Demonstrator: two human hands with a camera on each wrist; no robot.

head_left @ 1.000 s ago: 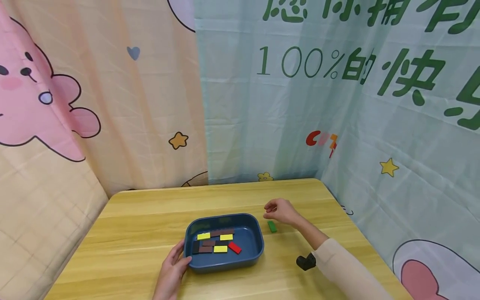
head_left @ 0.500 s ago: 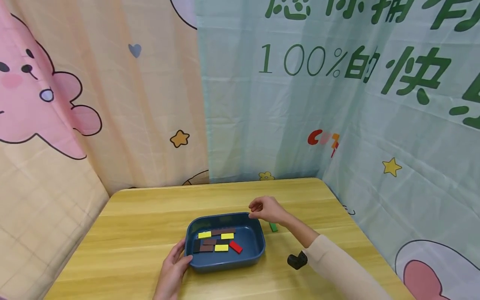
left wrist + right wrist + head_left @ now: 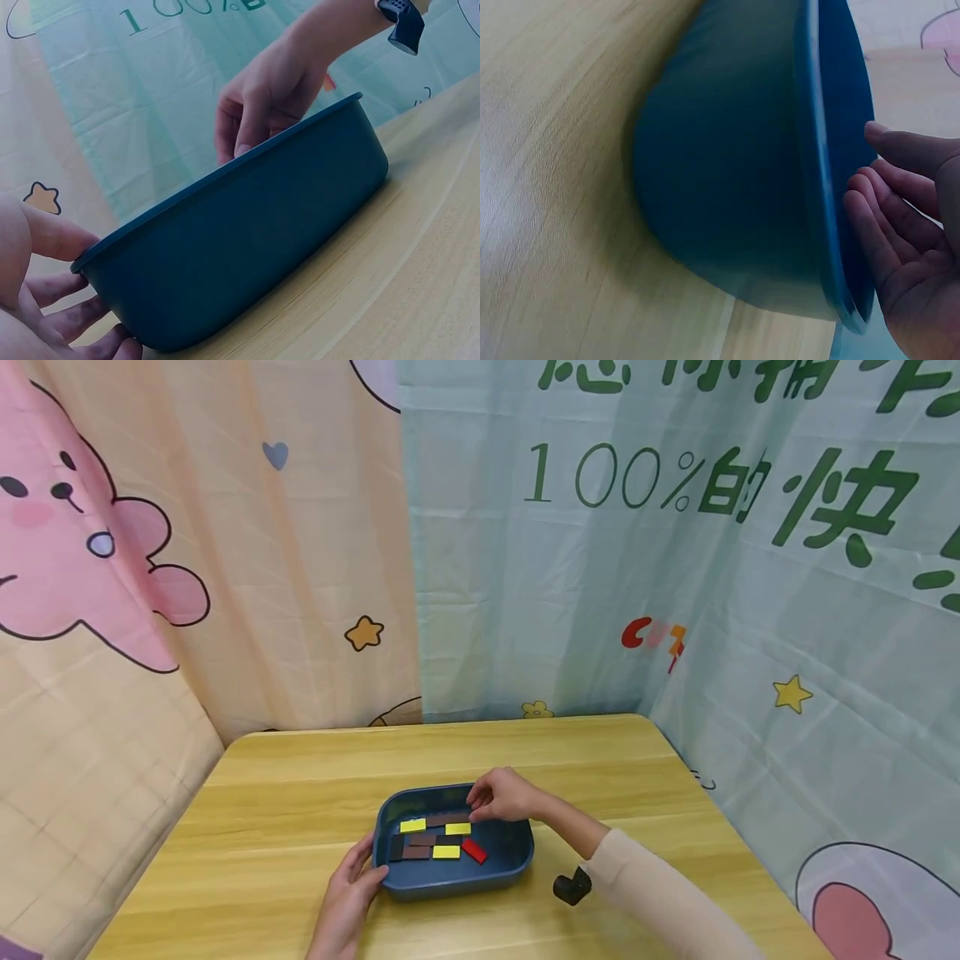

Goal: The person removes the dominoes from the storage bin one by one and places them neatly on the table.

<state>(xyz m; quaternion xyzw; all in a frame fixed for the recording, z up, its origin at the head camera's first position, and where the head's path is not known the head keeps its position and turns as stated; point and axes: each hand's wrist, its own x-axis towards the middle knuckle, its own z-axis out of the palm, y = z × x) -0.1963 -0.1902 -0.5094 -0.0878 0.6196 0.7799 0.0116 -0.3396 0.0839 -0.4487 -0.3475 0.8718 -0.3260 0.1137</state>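
A deep dark-blue tray (image 3: 480,881) with rounded corners stands on the table. My left hand (image 3: 348,889) holds its left end, thumb at the rim and fingers against the outer wall. Inside lie flat rectangular blocks: several yellow ones, including a yellow block (image 3: 446,852), brown ones such as a brown block (image 3: 416,853), black ones, and a slanted red block (image 3: 474,850). My right hand (image 3: 504,795) reaches over the far right rim, above a long brown block (image 3: 447,819). In the right wrist view its fingers are loosely bent, thumb apart, with nothing visible between them.
The wooden table (image 3: 300,793) runs back to printed curtains, a beige curtain (image 3: 300,568) and a pale blue curtain (image 3: 510,602). A small black device (image 3: 572,887) sits at the right wrist by the sleeve (image 3: 637,877).
My right hand has moved left and lower, from beside the green block on the table to over the tray. That block is now out of sight behind the arm. The left hand stays put.
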